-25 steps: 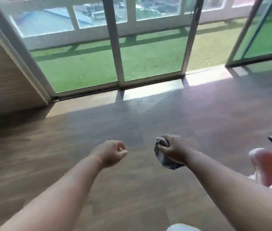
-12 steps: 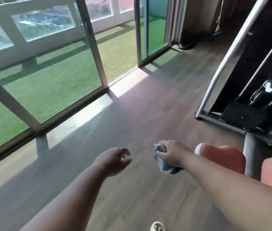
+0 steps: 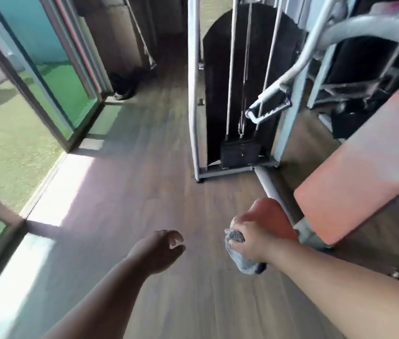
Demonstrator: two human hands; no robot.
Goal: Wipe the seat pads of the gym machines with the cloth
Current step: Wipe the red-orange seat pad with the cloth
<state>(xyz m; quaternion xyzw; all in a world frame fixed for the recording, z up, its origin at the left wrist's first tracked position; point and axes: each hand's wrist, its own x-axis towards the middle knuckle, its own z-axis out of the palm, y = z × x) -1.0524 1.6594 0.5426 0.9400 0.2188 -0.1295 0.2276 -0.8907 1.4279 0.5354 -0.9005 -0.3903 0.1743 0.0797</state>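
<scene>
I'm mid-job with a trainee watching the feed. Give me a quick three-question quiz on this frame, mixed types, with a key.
1. True or false: the left hand holds the cloth.
2. Multiple choice: the small red pad nearest the right hand lies
A. left of the weight stack
B. just beyond the right hand, beside the long red pad
C. by the glass door
3. Fill in: the cloth is bunched in the ____ hand.

Key
1. False: the left hand is empty, fingers loosely curled.
2. B
3. right
</scene>
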